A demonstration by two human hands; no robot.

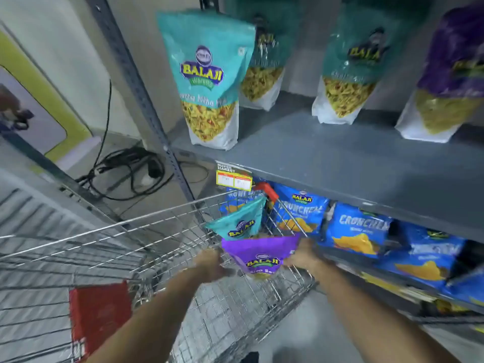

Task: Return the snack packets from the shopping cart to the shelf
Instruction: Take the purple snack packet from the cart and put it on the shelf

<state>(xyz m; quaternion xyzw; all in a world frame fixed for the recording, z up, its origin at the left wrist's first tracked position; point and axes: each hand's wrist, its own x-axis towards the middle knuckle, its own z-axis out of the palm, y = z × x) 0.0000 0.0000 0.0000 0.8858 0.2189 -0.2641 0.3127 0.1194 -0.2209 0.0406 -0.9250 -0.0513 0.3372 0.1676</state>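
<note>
A purple snack packet [262,254] is held inside the wire shopping cart [146,231], near its far corner. My left hand [210,263] grips the packet's left edge and my right hand [301,252] grips its right edge. Behind it in the cart stands a teal snack packet [239,222]. The grey shelf [327,158] above holds teal packets [207,77] upright and a purple packet [450,74] at the far right.
Blue chip packets [358,231] fill the lower shelf behind the cart's corner. A price tag [234,178] hangs on the shelf edge. The shelf's slanted metal upright [146,100] stands left. Black cables [125,166] lie on the floor. A red cart panel [100,313] sits near me.
</note>
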